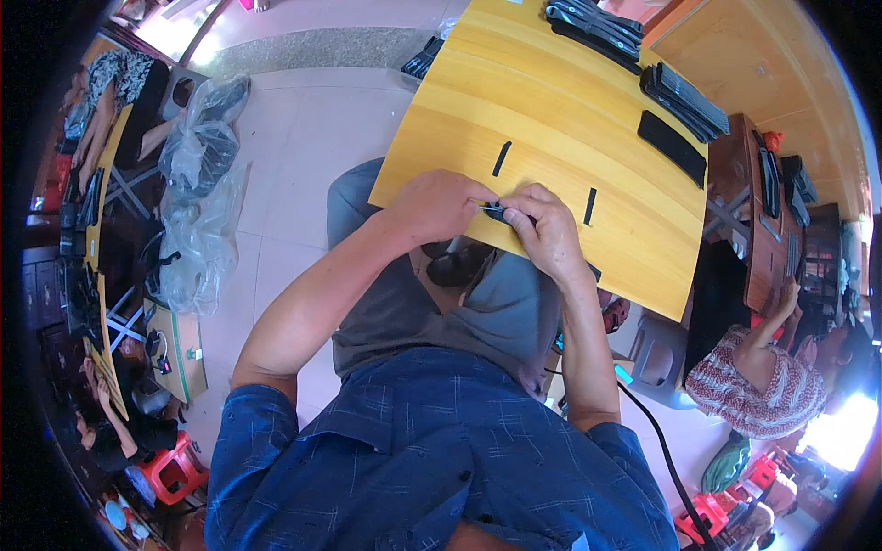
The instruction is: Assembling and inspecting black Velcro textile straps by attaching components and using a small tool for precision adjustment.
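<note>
close together, left hand (435, 208) pinched closed, right hand (553, 233) gripping a black piece (496, 213)

Small black piece (496, 214), pinched, partly hidden

Pale tiled floor (299, 138); red stools (175, 473); bright light (843, 432) lower right.

You wear a short-sleeved navy shirt (413, 441) with pale crosshatched strokes, dark button (466, 476), and grey trousers (390, 321).
</note>
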### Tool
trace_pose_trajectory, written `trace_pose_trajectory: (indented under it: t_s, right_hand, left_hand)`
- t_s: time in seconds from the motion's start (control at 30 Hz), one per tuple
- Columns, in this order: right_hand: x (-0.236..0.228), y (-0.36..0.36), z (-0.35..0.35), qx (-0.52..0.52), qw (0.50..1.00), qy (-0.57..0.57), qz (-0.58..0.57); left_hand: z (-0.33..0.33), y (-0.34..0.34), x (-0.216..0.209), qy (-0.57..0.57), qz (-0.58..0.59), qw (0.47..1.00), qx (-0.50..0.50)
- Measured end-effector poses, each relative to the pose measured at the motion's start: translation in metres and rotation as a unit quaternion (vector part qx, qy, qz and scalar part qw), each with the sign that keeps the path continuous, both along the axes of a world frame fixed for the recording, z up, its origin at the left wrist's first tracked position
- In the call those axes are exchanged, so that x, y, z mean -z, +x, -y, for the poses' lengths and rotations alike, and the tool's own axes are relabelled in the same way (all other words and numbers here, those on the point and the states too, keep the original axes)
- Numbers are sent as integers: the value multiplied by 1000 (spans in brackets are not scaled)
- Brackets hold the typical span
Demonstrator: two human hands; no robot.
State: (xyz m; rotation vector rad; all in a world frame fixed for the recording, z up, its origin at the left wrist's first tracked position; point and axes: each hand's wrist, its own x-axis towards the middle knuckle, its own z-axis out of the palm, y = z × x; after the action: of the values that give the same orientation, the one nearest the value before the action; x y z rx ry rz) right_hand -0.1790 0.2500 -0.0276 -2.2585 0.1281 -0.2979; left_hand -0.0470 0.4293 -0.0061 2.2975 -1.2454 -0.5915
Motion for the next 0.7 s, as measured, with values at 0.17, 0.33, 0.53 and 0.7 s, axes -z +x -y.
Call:
trace_pose_trajectory:
  t_s: [0.17, 0.33, 0.53, 0.7]
  right_hand:
    - [-2, 1, 1, -9, 1000, -4, -16]
    - [-1, -1, -3, 2, 1000, -12, -6]
    - [-3, -9, -22, 45, 993, -101, 43]
    - [7, -13, -26, 70, 987, -117, 81]
  left_hand:
    - [5, 5, 1, 15, -12, 1000, 6]
    - [8, 10, -4, 42, 8, 998, 42]
    - [14, 19, -15, 39, 38, 994, 92]
    - [10, 10, -20, 49, 53, 994, 81]
